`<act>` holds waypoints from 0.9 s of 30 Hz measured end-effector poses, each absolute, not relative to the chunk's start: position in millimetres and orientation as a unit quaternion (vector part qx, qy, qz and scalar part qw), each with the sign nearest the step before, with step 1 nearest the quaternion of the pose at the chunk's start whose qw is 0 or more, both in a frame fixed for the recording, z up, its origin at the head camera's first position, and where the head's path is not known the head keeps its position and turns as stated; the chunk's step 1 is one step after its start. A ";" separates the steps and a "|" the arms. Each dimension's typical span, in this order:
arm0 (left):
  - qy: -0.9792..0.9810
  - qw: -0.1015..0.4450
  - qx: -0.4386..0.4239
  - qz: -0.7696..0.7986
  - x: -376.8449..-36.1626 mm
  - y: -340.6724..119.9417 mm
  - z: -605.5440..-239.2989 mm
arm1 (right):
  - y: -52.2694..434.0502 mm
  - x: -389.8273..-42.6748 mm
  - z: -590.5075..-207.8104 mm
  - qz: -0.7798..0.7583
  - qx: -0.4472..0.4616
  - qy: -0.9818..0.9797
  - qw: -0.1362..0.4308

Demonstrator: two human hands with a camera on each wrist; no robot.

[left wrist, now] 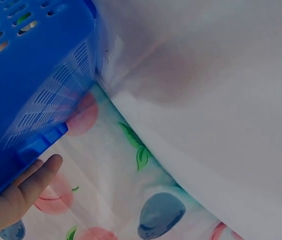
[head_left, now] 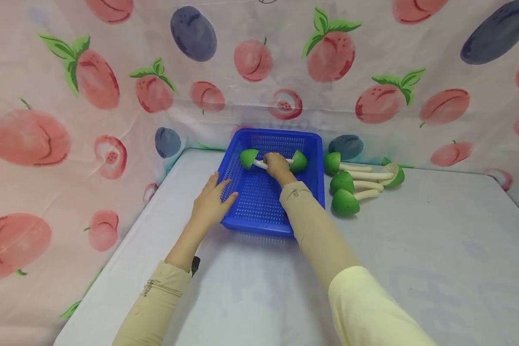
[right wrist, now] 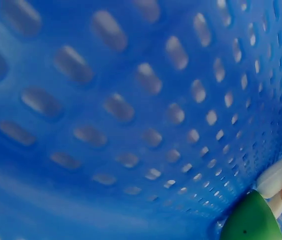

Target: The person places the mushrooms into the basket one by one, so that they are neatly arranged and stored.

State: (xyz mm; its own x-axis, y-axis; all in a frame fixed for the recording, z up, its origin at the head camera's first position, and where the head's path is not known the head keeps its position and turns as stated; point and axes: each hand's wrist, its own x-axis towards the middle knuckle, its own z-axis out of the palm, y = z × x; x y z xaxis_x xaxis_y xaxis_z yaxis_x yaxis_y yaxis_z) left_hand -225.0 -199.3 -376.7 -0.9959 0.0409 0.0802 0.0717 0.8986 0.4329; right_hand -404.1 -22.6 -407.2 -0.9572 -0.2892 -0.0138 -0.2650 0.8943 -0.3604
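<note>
Cream sleeve (head_left: pixel 372 307) in foreground, right hand (head_left: pixel 278 167) pinching white mushroom stem (head_left: pixel 261 164) inside blue basket (head_left: pixel 259 227), left hand (head_left: pixel 208 204) spread at basket's rim, green-capped mushrooms (head_left: pixel 345 203) alongside.

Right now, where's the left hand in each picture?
Head: the left hand is left of the middle, at the blue basket's left side.
Left wrist: the left hand is in the lower left corner, by the basket's edge.
Right wrist: it isn't there.
Shared landmark: the blue basket, in all three.
</note>
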 end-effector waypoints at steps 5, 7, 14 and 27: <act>-0.974 0.034 -0.029 -0.221 -225.2 -198.4 -376.3 | -21.0 -403.2 -404.0 -0.175 -0.145 0.974 0.011; -0.974 0.034 -0.029 -0.220 -225.4 -198.3 -375.8 | -21.6 -402.8 -401.2 -0.177 -0.148 0.973 0.002; -0.974 0.037 -0.031 -0.222 -227.0 -197.6 -375.2 | -27.9 -400.7 -391.2 -0.198 -0.145 0.969 0.009; -0.975 0.036 -0.027 -0.218 -227.7 -196.6 -372.8 | -34.7 -391.7 -359.1 -0.230 -0.085 0.969 0.010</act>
